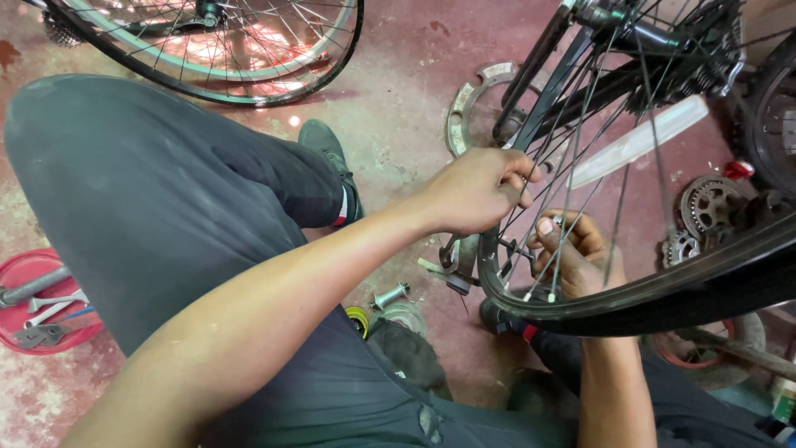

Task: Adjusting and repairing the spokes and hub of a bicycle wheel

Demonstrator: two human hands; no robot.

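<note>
A bicycle wheel with a black rim point(630, 290) and thin steel spokes point(580, 158) stands in front of me, held in a black frame point(551, 91). My left hand point(477, 192) reaches across from the lower left, its fingers curled around spokes next to the frame tube. My right hand point(576, 253) is behind the spokes just above the rim, thumb and fingers pinched on a single spoke. A small brake part point(452, 265) hangs beside the rim below my left hand.
A second wheel point(249, 75) lies at the top left. A red tray point(25, 270) of wrenches sits at the left edge. A metal ring plate point(464, 108), sprockets point(705, 203), a white plastic strip point(638, 141) and axle parts point(390, 294) lie on the red floor.
</note>
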